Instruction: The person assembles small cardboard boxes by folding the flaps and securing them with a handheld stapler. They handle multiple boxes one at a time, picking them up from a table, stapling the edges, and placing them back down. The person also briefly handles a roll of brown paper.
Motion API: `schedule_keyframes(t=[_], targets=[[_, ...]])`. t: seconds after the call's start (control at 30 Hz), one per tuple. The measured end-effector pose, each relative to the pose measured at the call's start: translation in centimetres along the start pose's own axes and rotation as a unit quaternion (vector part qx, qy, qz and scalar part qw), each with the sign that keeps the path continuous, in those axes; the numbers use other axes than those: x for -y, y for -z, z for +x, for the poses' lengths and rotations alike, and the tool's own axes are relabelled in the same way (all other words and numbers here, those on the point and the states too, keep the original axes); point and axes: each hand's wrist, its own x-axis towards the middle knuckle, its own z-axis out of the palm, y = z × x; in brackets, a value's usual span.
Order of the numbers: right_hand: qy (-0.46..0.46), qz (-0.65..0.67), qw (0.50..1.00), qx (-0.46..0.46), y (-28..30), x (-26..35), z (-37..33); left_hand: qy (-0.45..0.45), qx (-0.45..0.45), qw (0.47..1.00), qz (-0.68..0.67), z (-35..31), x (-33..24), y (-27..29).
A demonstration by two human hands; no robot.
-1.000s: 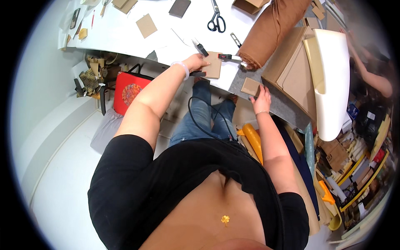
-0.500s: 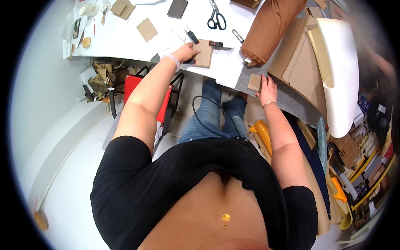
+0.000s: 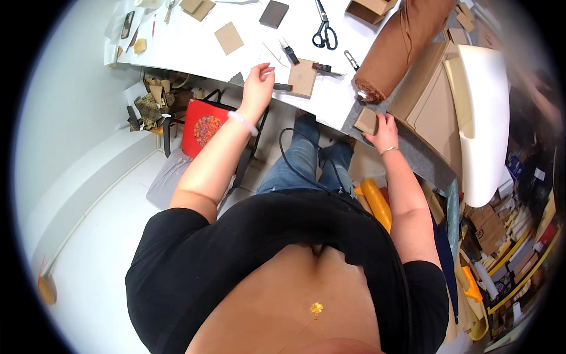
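My right hand [image 3: 385, 133] grips a small square brown board [image 3: 366, 121] by its right side, at the grey front edge of the table. The board looks tilted up a little. My left hand [image 3: 259, 88] hovers by the table's front edge with its fingers loosely bent and apart, and nothing shows in it. Just right of that hand lies a larger tan board [image 3: 302, 79]. Around its edges sit black clip-like pieces with red ends, one at its left side [image 3: 283, 87], one at its top left [image 3: 290, 55] and another at its top right [image 3: 322, 68].
Black scissors [image 3: 324, 35], a slim metal cutter [image 3: 351, 60], a dark square block [image 3: 274, 14] and a tan square [image 3: 229, 38] lie on the white table. A brown fabric roll [image 3: 401, 50] and an open cardboard box [image 3: 433, 106] take up the right. A red chair [image 3: 203, 124] stands below.
My left hand has come away from the tan board and its clips, moving left and up. My right hand has taken hold of the small board and tilted it. The whole view has shifted slightly.
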Motion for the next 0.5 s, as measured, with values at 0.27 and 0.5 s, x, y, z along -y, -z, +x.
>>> schedule_keyframes(t=[0.27, 0.5], targets=[[0.112, 0.092, 0.984, -0.104, 7.9, 14.3, -1.3, 0.16, 0.268, 0.94, -0.136, -9.4, -7.8, 0.8], [0.186, 0.053, 0.976, -0.103, 13.5, 21.2, -2.8, 0.15, 0.322, 0.908, -0.223, -9.3, -11.1, 1.5]])
